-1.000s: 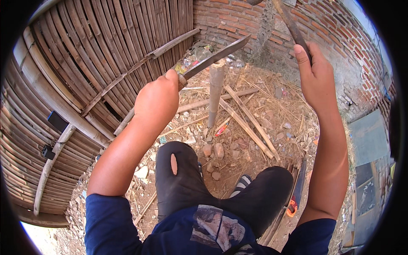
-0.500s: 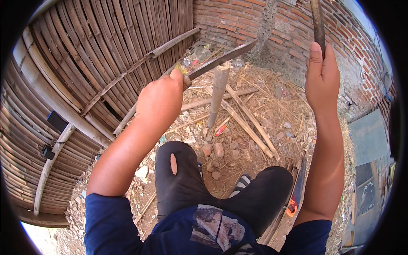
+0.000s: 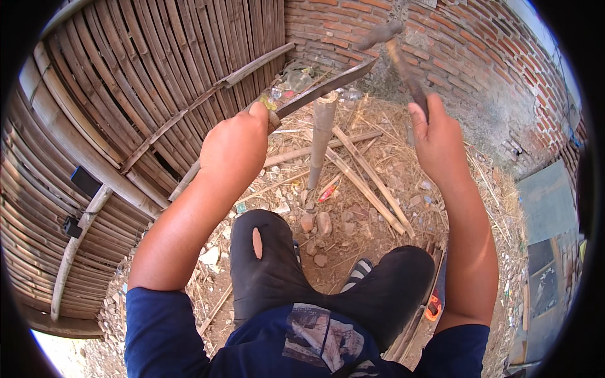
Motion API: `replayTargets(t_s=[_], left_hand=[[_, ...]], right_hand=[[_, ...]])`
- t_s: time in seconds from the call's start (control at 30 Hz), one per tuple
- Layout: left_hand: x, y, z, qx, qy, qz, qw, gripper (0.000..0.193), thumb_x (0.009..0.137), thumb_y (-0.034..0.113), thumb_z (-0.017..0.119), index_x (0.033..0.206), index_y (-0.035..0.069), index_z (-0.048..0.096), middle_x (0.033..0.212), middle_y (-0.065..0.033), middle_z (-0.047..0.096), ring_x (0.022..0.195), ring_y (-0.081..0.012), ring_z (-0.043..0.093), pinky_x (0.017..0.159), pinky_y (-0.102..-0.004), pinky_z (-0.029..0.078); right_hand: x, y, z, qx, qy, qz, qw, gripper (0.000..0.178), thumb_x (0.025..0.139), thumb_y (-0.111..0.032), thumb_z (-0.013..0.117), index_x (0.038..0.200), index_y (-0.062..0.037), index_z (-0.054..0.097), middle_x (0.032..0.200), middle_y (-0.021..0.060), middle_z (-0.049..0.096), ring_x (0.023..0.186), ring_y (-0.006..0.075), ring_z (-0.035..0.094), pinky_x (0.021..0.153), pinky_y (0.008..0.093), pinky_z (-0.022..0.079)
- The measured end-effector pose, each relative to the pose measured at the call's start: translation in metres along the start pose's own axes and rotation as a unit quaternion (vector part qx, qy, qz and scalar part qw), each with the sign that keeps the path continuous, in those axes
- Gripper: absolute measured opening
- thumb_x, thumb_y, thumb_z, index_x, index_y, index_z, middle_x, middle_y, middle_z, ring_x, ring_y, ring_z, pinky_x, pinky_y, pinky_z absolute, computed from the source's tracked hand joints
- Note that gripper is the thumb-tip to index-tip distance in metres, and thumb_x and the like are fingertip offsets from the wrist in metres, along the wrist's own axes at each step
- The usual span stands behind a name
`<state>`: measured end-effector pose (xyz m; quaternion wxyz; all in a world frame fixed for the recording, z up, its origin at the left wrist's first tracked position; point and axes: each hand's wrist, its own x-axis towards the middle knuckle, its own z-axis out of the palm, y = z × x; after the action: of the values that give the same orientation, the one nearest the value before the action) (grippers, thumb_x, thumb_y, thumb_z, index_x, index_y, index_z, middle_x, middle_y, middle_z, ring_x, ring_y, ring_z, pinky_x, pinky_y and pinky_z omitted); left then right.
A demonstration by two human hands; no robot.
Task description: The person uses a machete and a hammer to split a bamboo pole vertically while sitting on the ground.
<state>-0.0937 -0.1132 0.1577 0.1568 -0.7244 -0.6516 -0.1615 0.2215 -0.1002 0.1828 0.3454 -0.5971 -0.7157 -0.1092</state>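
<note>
My left hand [image 3: 234, 143] is closed round the wooden handle of a machete [image 3: 328, 86], whose long dark blade points to the far right. The blade lies across the top end of an upright bamboo pole [image 3: 322, 129] that stands on the ground. In my right hand [image 3: 439, 135] is the handle of a hammer [image 3: 403, 68], raised to the right of the blade. The hammer's head is up near the blade's tip, a little above it and slightly blurred by motion.
A bamboo slat wall [image 3: 157, 69] stands on the left, with a brick wall [image 3: 454, 38] behind. Several split bamboo pieces [image 3: 368, 189] lie on the straw-strewn ground. A saw with an orange handle [image 3: 433, 307] lies by my right leg. Grey sheets [image 3: 547, 201] lean at the right.
My right hand has swung left and down, bringing the hammer's head into view near the machete's tip. The machete has shifted slightly and stays across the pole's top.
</note>
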Motion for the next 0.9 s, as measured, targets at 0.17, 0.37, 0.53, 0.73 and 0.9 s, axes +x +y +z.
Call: replayTargets(t_s=[0.17,0.37,0.53,0.73,0.9], left_hand=[[0.000,-0.007,0.002,0.000,0.009,-0.007,1.000,0.016,0.099,0.017,0.059,0.100,0.002,0.053,0.086,-0.0224,0.072,0.079,-0.0423,0.073,0.067,-0.0526,0.059],[-0.003,-0.006,0.002,-0.003,0.019,0.001,1.000,0.013,0.098,0.015,0.058,0.101,0.003,0.054,0.086,-0.0228,0.072,0.079,-0.0424,0.073,0.068,-0.0529,0.059],[0.002,-0.007,-0.001,-0.003,0.003,-0.009,1.000,0.012,0.096,0.011,0.058,0.100,0.001,0.053,0.086,-0.0238,0.072,0.079,-0.0437,0.073,0.070,-0.0539,0.058],[0.035,-0.006,-0.009,-0.049,-0.023,-0.006,0.999,0.029,0.094,0.023,0.068,0.106,-0.002,0.060,0.096,-0.0239,0.074,0.093,-0.0422,0.074,0.082,-0.0513,0.059],[0.079,-0.007,-0.034,-0.124,-0.117,-0.011,0.985,0.052,0.091,0.044,0.077,0.113,-0.003,0.070,0.105,-0.0222,0.075,0.103,-0.0385,0.072,0.092,-0.0477,0.057]], right_hand=[[0.023,-0.001,-0.022,0.036,0.009,-0.044,0.998,0.047,0.110,-0.047,0.051,0.105,-0.0009,0.059,0.070,0.0157,0.061,0.064,0.0315,0.062,0.061,0.0451,0.047],[0.013,-0.011,-0.023,0.142,0.102,0.015,0.984,0.045,0.109,-0.045,0.053,0.106,-0.0006,0.059,0.071,0.0176,0.062,0.069,0.0348,0.065,0.064,0.0463,0.048],[0.001,0.006,0.004,-0.012,-0.062,0.000,0.998,0.042,0.107,-0.042,0.058,0.111,0.0003,0.060,0.074,0.0109,0.062,0.063,0.0244,0.059,0.060,0.0388,0.045],[0.012,0.010,-0.039,0.431,-0.091,0.131,0.888,0.042,0.107,-0.039,0.059,0.127,-0.0027,0.059,0.073,0.0026,0.055,0.061,0.0118,0.057,0.057,0.0279,0.045],[0.006,-0.003,-0.042,0.313,-0.104,0.069,0.941,0.044,0.106,-0.041,0.061,0.126,-0.0022,0.062,0.077,0.0010,0.056,0.065,0.0084,0.056,0.061,0.0248,0.045]])
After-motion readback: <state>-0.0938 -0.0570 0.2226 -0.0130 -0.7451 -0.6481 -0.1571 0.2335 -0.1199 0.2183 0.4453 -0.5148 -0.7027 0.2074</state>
